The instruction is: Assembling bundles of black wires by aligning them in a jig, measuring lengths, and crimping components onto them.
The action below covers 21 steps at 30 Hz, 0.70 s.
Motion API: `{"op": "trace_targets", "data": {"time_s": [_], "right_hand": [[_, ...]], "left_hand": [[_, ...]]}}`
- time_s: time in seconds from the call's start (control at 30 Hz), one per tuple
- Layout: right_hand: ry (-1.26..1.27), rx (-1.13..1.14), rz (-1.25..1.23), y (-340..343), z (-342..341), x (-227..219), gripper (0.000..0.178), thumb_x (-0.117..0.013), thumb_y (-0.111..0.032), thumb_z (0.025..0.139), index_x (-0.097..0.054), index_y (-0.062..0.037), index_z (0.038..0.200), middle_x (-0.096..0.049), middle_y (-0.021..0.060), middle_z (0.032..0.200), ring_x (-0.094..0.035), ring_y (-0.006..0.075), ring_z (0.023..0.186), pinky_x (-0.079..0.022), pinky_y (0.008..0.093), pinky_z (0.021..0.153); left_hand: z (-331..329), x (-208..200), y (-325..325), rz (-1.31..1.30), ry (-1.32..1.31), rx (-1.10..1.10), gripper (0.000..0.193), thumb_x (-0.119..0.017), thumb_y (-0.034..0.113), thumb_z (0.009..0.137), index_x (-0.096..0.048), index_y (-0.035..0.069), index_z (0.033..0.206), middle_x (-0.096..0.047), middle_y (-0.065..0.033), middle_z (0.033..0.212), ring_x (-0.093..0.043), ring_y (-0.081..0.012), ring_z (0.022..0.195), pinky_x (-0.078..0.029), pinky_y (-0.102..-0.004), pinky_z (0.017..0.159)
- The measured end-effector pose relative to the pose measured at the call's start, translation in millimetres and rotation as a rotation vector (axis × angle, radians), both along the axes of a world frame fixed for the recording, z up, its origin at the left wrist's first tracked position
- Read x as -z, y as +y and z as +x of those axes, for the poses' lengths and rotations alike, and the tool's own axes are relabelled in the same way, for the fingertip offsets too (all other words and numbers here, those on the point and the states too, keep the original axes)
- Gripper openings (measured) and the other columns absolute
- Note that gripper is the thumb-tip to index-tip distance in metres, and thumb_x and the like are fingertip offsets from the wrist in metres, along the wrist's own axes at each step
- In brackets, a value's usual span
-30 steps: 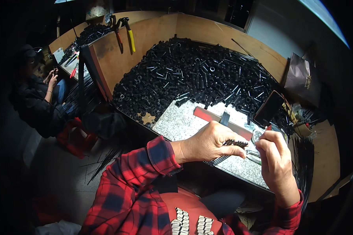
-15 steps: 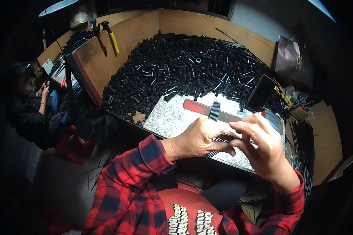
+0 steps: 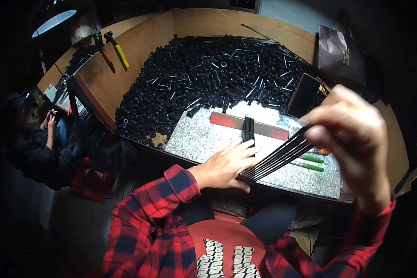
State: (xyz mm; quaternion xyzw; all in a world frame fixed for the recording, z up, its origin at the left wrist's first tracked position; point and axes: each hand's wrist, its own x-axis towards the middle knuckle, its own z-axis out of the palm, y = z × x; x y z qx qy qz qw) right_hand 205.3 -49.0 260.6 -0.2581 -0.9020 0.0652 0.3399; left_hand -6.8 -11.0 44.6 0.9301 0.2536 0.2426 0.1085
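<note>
My right hand (image 3: 352, 134) is raised close to the camera and grips the upper end of a bundle of thin black rods (image 3: 278, 157). The bundle slants down to the left. My left hand (image 3: 227, 164) lies flat with spread fingers on the speckled grey work pad (image 3: 194, 136), its fingers touching the lower end of the bundle. A second short set of black rods (image 3: 248, 129) lies across a red strip (image 3: 227, 121) on the pad.
A big heap of black tubes and parts (image 3: 208, 78) fills the wooden bench behind the pad. A dark phone (image 3: 303, 95), green pens (image 3: 310, 162), a dark paper bag (image 3: 340, 53) and yellow-handled pliers (image 3: 118, 48) lie around. Another person (image 3: 37, 139) sits at the left.
My right hand has lifted up toward the camera, tilting the rod bundle steeply. My left hand opened and flattened on the pad at the bundle's lower end.
</note>
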Motion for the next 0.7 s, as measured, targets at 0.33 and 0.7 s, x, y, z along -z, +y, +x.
{"op": "trace_targets", "data": {"time_s": [0.33, 0.7], "right_hand": [[0.158, 0.227, -0.031, 10.7, 49.5, -27.2, 0.026, -0.054, -0.018, 0.095, -0.061, 0.004, 0.106, -0.06, 0.0078, 0.093, -0.059, 0.0097, 0.071, -0.047, 0.019, 0.061], [0.116, 0.187, -0.193, 5.7, 20.6, 86.6, 0.024, -0.049, -0.006, 0.091, -0.061, 0.003, 0.109, -0.063, 0.0094, 0.101, -0.064, 0.0163, 0.079, -0.05, 0.0275, 0.077]], "left_hand": [[33.6, -118.9, 4.4, -0.355, -0.154, 0.278, 0.02, -0.074, 0.019, 0.079, -0.064, 0.005, 0.089, -0.06, -0.011, 0.069, -0.059, -0.028, 0.062, -0.047, -0.0346, 0.06], [-28.2, -16.8, 25.5, -1.007, -1.083, -0.39, 0.025, -0.066, 0.025, 0.089, -0.064, 0.0, 0.093, -0.069, -0.0096, 0.084, -0.068, -0.0152, 0.07, -0.057, -0.0282, 0.058]]}}
